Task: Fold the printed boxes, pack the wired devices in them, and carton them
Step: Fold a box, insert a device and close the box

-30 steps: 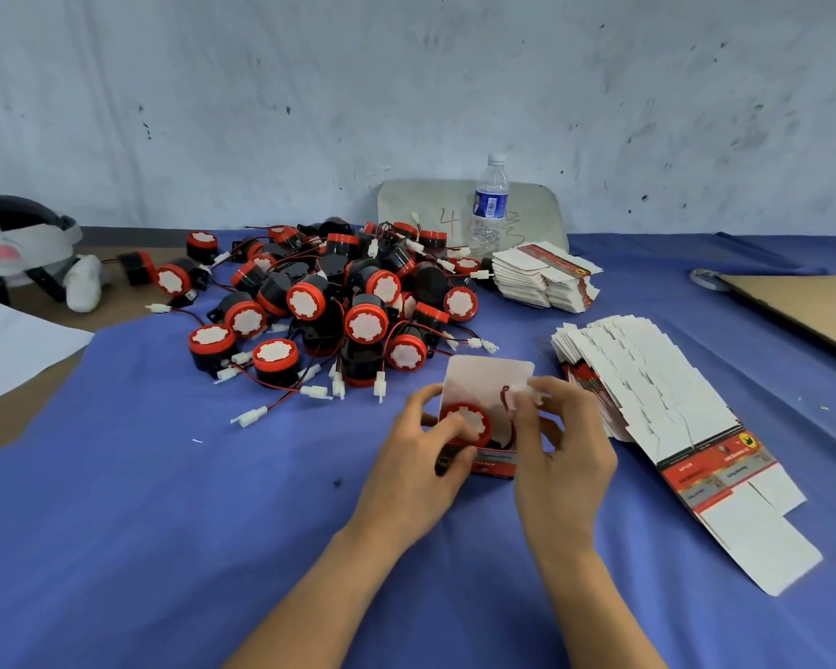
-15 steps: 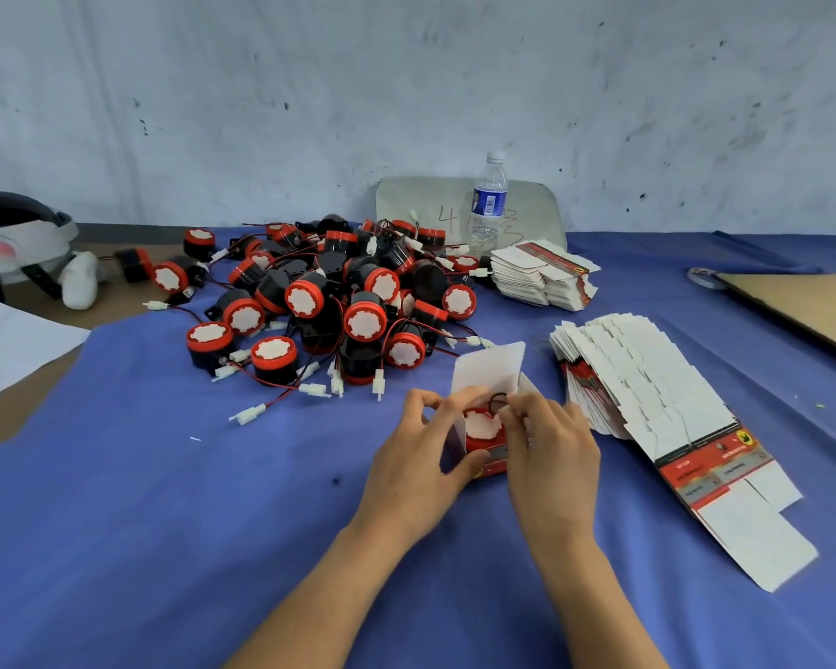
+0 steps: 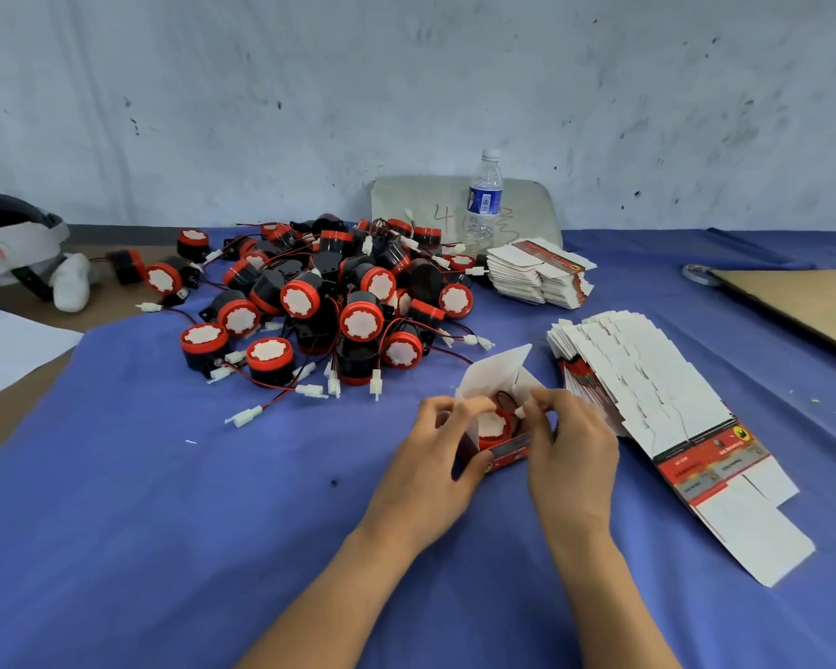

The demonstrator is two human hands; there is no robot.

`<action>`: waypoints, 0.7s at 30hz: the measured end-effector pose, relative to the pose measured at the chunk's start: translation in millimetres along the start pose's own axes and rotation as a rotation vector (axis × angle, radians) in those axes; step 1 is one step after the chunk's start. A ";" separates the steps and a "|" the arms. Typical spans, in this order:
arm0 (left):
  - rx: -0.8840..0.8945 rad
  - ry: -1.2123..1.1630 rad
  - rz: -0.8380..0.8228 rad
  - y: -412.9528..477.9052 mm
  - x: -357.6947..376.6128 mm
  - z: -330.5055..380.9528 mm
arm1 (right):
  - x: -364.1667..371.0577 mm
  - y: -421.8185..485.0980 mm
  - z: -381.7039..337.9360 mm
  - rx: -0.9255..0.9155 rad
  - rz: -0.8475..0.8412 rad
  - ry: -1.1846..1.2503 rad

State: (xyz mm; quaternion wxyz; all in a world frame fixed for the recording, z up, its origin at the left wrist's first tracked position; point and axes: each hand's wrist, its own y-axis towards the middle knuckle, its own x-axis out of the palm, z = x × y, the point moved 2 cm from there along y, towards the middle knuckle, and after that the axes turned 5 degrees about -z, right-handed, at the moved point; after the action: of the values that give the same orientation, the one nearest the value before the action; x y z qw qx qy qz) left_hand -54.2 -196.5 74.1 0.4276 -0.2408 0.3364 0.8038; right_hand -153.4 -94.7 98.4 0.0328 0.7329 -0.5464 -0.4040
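Observation:
A small red-and-white printed box (image 3: pixel 503 450) stands on the blue cloth with its white lid flap (image 3: pixel 495 374) raised. A red-and-black wired device (image 3: pixel 494 423) sits inside it, face up. My left hand (image 3: pixel 435 456) grips the box's left side. My right hand (image 3: pixel 568 441) holds the right side and pinches the device's white connector (image 3: pixel 522 411) over the opening. A pile of several more wired devices (image 3: pixel 319 306) lies behind. Flat printed boxes lie fanned (image 3: pixel 647 393) to the right, and a second stack (image 3: pixel 541 275) sits further back.
A water bottle (image 3: pixel 484 200) stands before a grey board (image 3: pixel 406 205) at the wall. A brown cardboard sheet (image 3: pixel 802 301) lies at the far right, a white headset (image 3: pixel 15 248) at the far left. White paper (image 3: pixel 6 350) covers the table's left edge.
The device has sunk into the box. The lid flap has come up from lying back to standing. My right hand brought the wire and connector down over the opening.

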 end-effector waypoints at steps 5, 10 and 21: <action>-0.023 -0.001 0.001 0.3 0.9 1.4 | 2.1 0.3 -1.1 -0.032 -0.055 -0.084; -0.004 0.004 0.053 -0.7 2.5 3.6 | 1.3 0.3 -2.9 -0.031 -0.013 -0.130; 0.035 0.020 0.119 -3.5 2.4 4.6 | 5.6 4.0 1.7 0.079 -0.273 -0.300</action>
State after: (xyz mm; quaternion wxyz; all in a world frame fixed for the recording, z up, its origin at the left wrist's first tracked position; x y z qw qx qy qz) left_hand -52.9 -190.4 74.4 0.3798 -0.2206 0.3683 0.8194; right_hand -157.1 -100.2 96.1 -0.1325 0.7325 -0.4563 -0.4875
